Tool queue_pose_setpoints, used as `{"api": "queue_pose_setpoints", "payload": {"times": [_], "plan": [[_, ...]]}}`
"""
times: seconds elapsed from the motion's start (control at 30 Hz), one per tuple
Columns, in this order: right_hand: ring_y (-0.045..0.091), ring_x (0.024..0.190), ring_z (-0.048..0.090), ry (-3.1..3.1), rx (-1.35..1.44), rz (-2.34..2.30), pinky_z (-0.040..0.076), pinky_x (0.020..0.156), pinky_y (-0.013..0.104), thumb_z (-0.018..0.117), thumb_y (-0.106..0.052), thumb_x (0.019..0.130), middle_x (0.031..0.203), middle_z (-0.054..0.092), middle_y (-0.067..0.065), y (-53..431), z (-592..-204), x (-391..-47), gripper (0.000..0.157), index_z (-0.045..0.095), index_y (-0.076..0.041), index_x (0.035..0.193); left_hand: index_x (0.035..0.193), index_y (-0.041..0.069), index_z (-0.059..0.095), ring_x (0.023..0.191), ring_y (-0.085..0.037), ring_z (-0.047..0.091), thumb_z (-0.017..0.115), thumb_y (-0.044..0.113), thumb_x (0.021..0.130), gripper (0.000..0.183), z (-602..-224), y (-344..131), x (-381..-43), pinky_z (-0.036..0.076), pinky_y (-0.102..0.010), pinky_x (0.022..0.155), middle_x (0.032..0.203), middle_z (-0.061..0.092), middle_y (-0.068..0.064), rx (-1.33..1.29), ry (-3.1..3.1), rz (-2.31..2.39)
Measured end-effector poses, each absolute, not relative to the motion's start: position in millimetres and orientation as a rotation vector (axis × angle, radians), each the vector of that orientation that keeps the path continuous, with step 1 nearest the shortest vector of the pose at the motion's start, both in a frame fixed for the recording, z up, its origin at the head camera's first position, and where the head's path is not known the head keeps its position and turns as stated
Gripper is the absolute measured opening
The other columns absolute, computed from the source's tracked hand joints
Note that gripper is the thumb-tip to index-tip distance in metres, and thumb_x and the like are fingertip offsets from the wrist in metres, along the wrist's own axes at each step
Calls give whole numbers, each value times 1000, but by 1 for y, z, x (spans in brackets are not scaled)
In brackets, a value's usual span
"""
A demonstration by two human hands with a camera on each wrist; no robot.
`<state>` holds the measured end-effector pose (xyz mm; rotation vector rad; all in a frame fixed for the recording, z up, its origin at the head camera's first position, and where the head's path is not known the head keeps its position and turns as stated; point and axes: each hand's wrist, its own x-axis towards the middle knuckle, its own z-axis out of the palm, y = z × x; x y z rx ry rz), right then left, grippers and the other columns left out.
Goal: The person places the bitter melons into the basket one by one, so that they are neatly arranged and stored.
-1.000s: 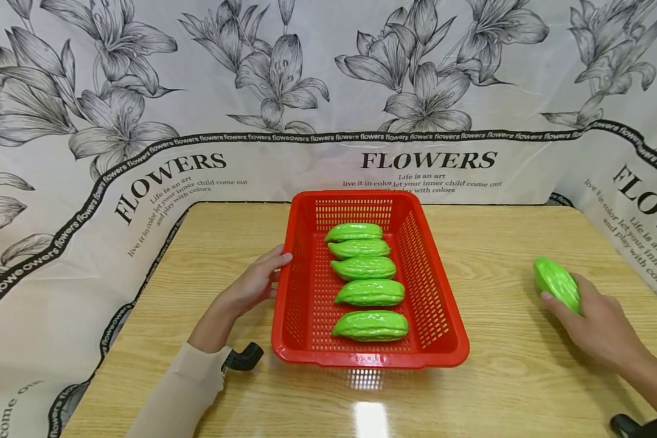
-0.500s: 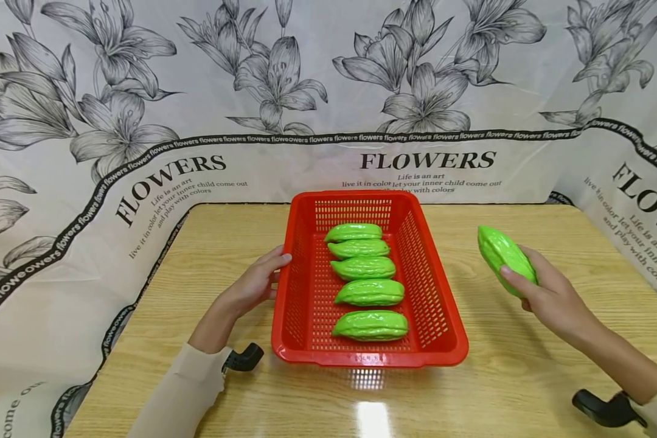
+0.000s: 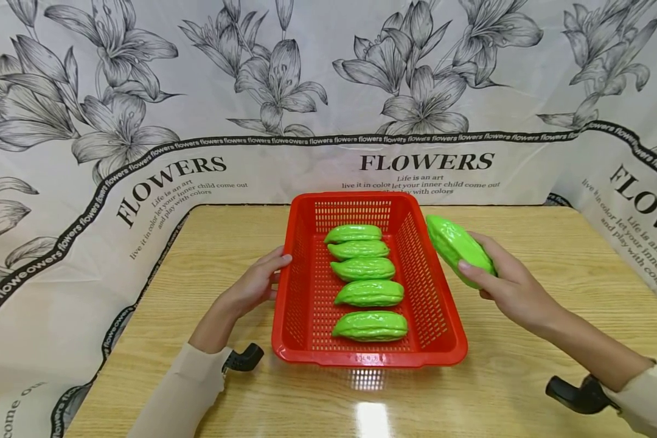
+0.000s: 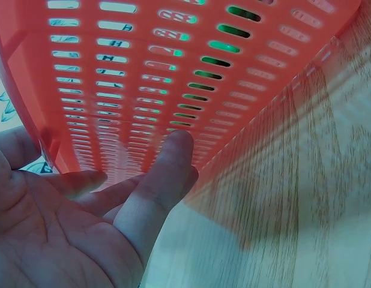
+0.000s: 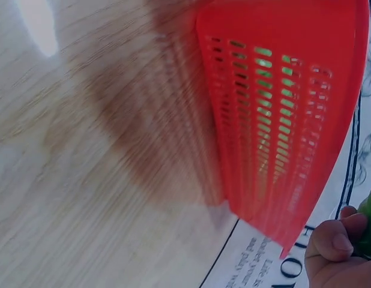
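My right hand grips a bright green bitter melon with a bumpy, ridged skin, holding it raised beside the right rim of a red plastic basket. In the right wrist view only a small part of this bitter melon shows at the edge, by the curled fingers. My left hand holds the basket's left side, thumb at the rim and fingers against the slotted outer wall, as the left wrist view shows. Inside the basket several more bitter melons lie crosswise in a column, pointed ends to the left.
The basket stands on a light wood-grain table. A white cloth printed with flowers and lettering hangs behind and along the sides. Black curved pieces stick out at both wrists.
My right hand has carried the bitter melon leftward and up, from the table's right side to the basket's right rim. The left hand and the basket have stayed in place.
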<state>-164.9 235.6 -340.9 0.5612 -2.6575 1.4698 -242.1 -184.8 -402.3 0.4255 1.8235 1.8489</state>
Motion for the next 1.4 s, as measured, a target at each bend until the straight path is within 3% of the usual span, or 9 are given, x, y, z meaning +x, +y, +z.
{"api": "queue_pose_setpoints", "payload": {"times": [0.3,0.8,0.97,1.13,1.4], "plan": [[21,95,53,-2744,729,1409,52,72,27,57,-15,104,111,54,11,203,-330,-166,50,41,-12,151,160,12,24,121,-45,59,34,32,111,54,-403,-185,-243,62,-47,82,143,45,-32,414,1823,1850],[22,94,59,-2820,934,1360,54,77,30,66,-22,100,109,61,3,171,-336,-170,55,44,-19,150,161,13,23,122,-47,58,33,32,111,54,-402,-183,-244,62,-48,81,143,46,-32,433,1828,1843],[21,108,59,-2971,962,1189,53,94,40,70,-29,97,123,61,1,162,-339,-168,62,44,-16,152,160,13,23,123,-47,58,33,32,111,54,-401,-183,-243,61,-48,83,143,46,-31,432,1826,1841],[26,123,57,-3086,1040,941,46,105,55,72,-24,95,133,60,2,154,-338,-164,61,48,-15,150,160,13,24,122,-45,59,33,34,111,54,-402,-185,-241,61,-50,84,144,46,-30,424,1827,1837],[28,128,54,-3150,1138,749,44,107,56,78,-25,89,136,59,2,150,-335,-163,60,55,-15,144,161,15,22,122,-46,59,32,35,111,55,-403,-186,-241,61,-49,82,144,45,-32,441,1819,1843]]}}
